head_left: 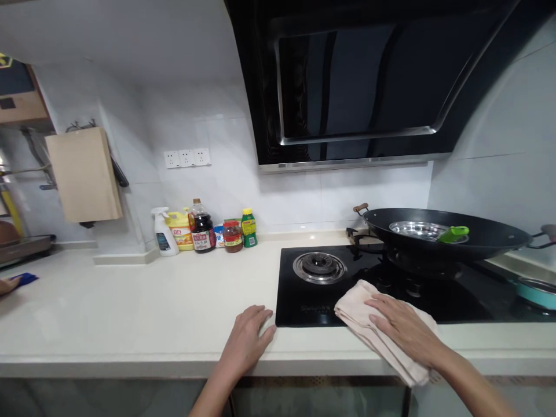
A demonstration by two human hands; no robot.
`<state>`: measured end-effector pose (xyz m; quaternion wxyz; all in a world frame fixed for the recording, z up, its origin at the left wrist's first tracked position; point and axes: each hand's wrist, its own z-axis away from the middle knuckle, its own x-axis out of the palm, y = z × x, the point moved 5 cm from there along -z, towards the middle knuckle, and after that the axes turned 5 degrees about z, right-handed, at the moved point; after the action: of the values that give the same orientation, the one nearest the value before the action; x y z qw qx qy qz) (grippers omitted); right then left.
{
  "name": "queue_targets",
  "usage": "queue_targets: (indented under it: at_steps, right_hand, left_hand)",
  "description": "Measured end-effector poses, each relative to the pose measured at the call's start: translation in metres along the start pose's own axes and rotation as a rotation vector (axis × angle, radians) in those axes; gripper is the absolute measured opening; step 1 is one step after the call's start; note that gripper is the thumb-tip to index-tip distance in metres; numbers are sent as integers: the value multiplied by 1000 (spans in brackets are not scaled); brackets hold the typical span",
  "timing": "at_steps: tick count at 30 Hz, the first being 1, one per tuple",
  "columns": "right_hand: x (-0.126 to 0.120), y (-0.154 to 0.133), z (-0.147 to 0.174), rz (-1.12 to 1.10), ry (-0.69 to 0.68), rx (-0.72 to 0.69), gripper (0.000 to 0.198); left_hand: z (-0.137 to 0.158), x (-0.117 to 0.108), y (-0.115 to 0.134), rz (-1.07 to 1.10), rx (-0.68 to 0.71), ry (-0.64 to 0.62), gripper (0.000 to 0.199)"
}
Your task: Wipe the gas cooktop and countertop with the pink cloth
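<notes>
My right hand (399,327) presses on a folded pale pink cloth (358,301) at the front of the black glass gas stove (291,289). The cloth's lower corner hangs over the counter edge. My left hand (249,336) rests on the white countertop (174,313) just left of the stove, fingers apart and holding nothing. Behind the cloth, a large black wok (486,246) sits on the right burner, with a metal strainer-like dish (412,230) and a bright green handle (453,234) inside. The left burner (320,266) is bare.
A spray bottle (165,231), a yellow jug (180,229), a dark sauce bottle (202,229), a red-lidded jar (232,236) and a green bottle (249,229) line the wall. Another person's hand (8,285) touches a blue cloth (26,279). A teal pan (538,295) stands right; a range hood (356,92) overhangs.
</notes>
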<state>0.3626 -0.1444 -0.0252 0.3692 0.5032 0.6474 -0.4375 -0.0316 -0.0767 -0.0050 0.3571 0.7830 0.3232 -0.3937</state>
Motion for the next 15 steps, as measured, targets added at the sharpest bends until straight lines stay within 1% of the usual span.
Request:
queue_targets:
  at_steps: [5, 10, 12, 15]
  right_hand:
    - [-3, 27, 18, 9, 90, 32, 48]
    - [-7, 54, 27, 63, 160, 128, 44]
    - [-9, 74, 34, 114, 171, 206, 45]
    - [-11, 111, 42, 190, 183, 321, 48]
  left_hand:
    - [0, 0, 4, 5, -7, -10, 38]
    - [1, -2, 6, 7, -12, -6, 38]
    - [2, -2, 6, 11, -2, 0, 38]
    - [2, -2, 7, 14, 9, 8, 37]
